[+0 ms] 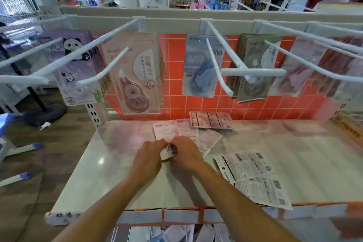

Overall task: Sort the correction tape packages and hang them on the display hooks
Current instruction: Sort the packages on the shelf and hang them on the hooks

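Pinched between left hand and right hand at mid-shelf, fingers curled on it: small face-down stack of correction tape packages. Just behind, toward back edge: loose pink-backed packages. Near front right edge: white-backed packages. Above, on hooks: hung packages.

both forearms extended, left hand and right hand touching, fingers curled
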Action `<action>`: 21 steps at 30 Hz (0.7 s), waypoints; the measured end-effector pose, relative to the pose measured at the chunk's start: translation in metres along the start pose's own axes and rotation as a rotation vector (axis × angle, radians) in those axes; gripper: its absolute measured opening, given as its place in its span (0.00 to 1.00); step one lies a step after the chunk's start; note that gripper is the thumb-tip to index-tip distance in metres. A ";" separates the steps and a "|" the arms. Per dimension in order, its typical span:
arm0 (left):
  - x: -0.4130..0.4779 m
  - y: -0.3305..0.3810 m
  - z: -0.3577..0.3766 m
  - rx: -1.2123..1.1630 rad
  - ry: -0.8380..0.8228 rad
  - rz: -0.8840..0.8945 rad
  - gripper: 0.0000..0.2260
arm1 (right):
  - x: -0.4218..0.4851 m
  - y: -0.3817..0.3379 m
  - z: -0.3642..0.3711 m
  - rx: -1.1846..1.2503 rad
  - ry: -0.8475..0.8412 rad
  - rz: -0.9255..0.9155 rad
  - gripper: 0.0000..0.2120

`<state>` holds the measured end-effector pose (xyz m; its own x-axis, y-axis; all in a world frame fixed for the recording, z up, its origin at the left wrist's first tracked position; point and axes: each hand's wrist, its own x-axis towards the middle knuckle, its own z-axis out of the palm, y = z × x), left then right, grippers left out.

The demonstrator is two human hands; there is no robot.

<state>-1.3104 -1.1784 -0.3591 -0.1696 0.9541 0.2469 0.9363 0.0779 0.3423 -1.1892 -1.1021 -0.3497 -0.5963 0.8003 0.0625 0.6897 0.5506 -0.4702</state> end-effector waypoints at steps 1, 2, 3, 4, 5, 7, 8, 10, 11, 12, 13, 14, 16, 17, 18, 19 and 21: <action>-0.002 0.000 -0.001 -0.013 0.019 0.004 0.23 | -0.004 0.003 -0.006 0.035 -0.019 -0.024 0.03; -0.004 -0.002 -0.002 -0.020 0.040 0.025 0.20 | -0.007 0.007 -0.011 0.062 -0.033 -0.057 0.02; -0.006 -0.002 -0.004 -0.013 0.054 0.044 0.18 | -0.012 0.010 -0.015 0.084 -0.037 -0.089 0.03; -0.009 0.000 -0.006 -0.001 0.070 0.060 0.16 | -0.016 0.012 -0.019 0.116 -0.022 -0.114 0.04; -0.012 0.003 -0.009 -0.005 0.086 0.076 0.15 | -0.021 0.014 -0.023 0.146 0.000 -0.138 0.05; -0.016 0.010 -0.015 -0.039 0.169 0.097 0.16 | -0.028 0.018 -0.032 0.219 0.067 -0.186 0.09; -0.016 0.015 -0.018 -0.059 0.204 0.086 0.14 | -0.032 0.019 -0.039 0.267 0.110 -0.197 0.09; -0.014 0.023 -0.021 -0.083 0.241 0.044 0.13 | -0.038 0.018 -0.053 0.380 0.204 -0.194 0.08; -0.014 0.028 -0.022 -0.094 0.244 0.023 0.13 | -0.040 0.018 -0.059 0.440 0.245 -0.182 0.07; -0.013 0.033 -0.023 -0.118 0.236 -0.007 0.13 | -0.042 0.019 -0.067 0.492 0.287 -0.170 0.06; -0.012 0.039 -0.025 -0.152 0.219 -0.043 0.12 | -0.043 0.020 -0.074 0.535 0.324 -0.154 0.05; -0.012 0.045 -0.028 -0.192 0.206 -0.075 0.12 | -0.045 0.022 -0.082 0.568 0.355 -0.140 0.05; -0.010 0.056 -0.032 -0.255 0.178 -0.113 0.11 | -0.047 0.027 -0.098 0.615 0.398 -0.112 0.05; -0.009 0.063 -0.034 -0.279 0.149 -0.126 0.12 | -0.049 0.031 -0.106 0.635 0.411 -0.096 0.05; -0.008 0.070 -0.035 -0.306 0.115 -0.139 0.12 | -0.051 0.034 -0.114 0.659 0.424 -0.081 0.03; -0.007 0.078 -0.036 -0.331 0.078 -0.150 0.11 | -0.053 0.036 -0.121 0.692 0.444 -0.073 0.03; -0.007 0.097 -0.038 -0.399 0.023 -0.164 0.09 | -0.058 0.041 -0.136 0.738 0.499 -0.063 0.05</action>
<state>-1.2298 -1.1880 -0.2933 -0.3171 0.9314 0.1787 0.7049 0.1054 0.7015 -1.0706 -1.0933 -0.2525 -0.2573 0.8785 0.4025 0.1189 0.4421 -0.8890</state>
